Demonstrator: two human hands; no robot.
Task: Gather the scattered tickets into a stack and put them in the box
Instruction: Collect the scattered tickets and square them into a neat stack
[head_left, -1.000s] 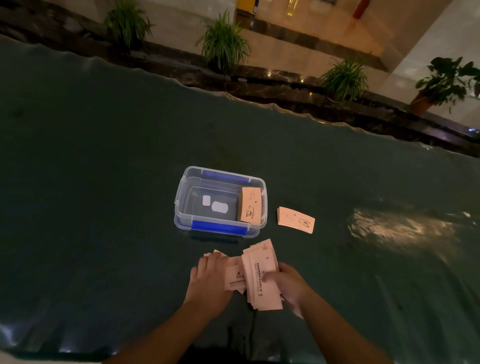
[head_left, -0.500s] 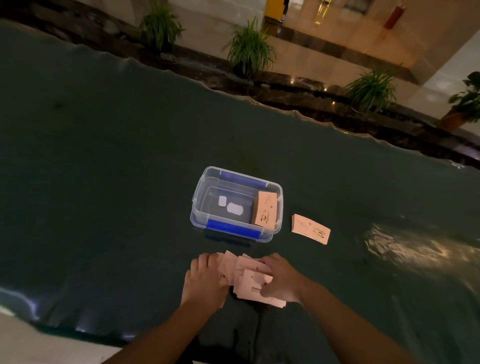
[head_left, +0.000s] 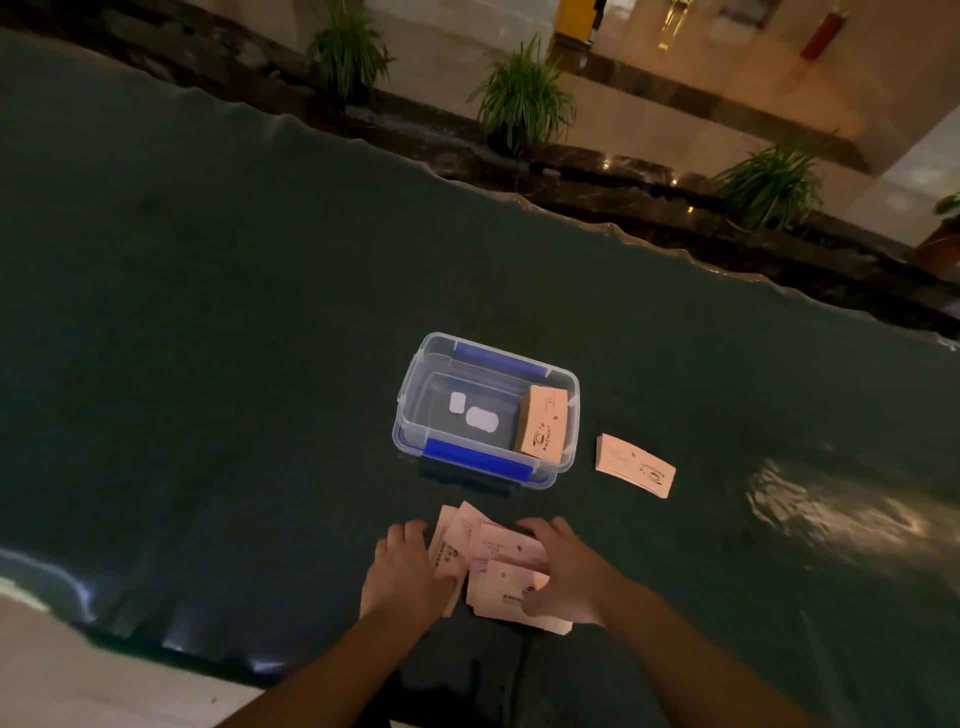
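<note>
A loose pile of pale pink tickets (head_left: 496, 561) lies on the dark green table near its front edge. My left hand (head_left: 408, 571) presses flat on the pile's left side. My right hand (head_left: 569, 571) lies over its right side with fingers curled on the tickets. Beyond them stands a clear plastic box (head_left: 410, 400) with blue clips. A stack of tickets (head_left: 543, 428) leans inside it against the right wall. Another neat ticket stack (head_left: 634, 465) lies on the table to the right of the box.
The dark green table (head_left: 208, 338) stretches wide to the left and far side. A bright reflection (head_left: 831, 509) shines on its right part. Potted plants (head_left: 524, 98) line a dark ledge behind the far edge. Pale floor (head_left: 78, 675) shows at the bottom left.
The tickets my right hand held up a second ago now lie flat on the table under both hands. The view has shifted left, and the box and side stack stayed put.
</note>
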